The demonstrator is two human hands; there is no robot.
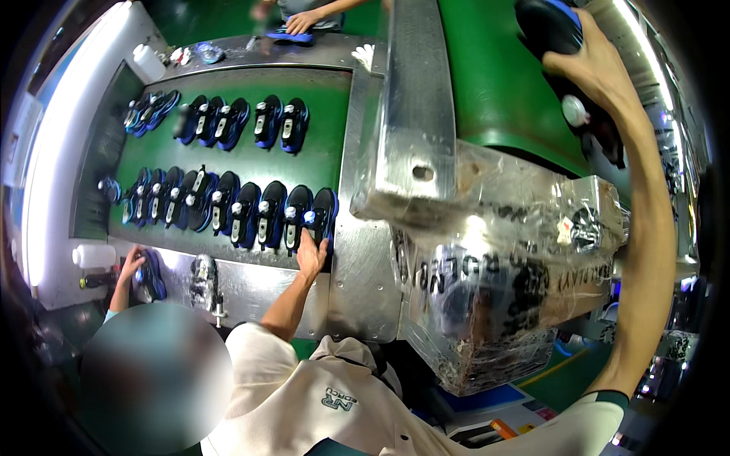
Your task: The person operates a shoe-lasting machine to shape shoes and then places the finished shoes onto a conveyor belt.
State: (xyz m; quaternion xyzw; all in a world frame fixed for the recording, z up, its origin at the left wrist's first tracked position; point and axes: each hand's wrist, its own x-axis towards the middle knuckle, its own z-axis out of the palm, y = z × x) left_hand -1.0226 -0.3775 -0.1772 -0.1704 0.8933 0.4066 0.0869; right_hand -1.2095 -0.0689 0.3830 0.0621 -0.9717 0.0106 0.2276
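My left hand (311, 255) is closed round the heel end of a black and blue shoe (325, 209), the rightmost in the near row on the green conveyor belt (228, 158). Right beside it lies a matching shoe (298, 213) with a pale plate in its opening. Stretched far up at the right, my right hand (582, 61) grips another black shoe (546, 26) with a blue edge. That shoe is above a second green belt (487, 76) and partly cut off by the picture's rim. Below this hand, a dark shoe (597, 125) with a round pale knob lies partly behind my forearm.
A metal post (414, 91) and plastic-wrapped boxes (502, 266) stand between the belts. At the left a co-worker's hand (133, 262) touches a shoe (150, 275); across the belt another co-worker's hand (302, 20) rests on a blue shoe part. White bottles (93, 256) stand at the left.
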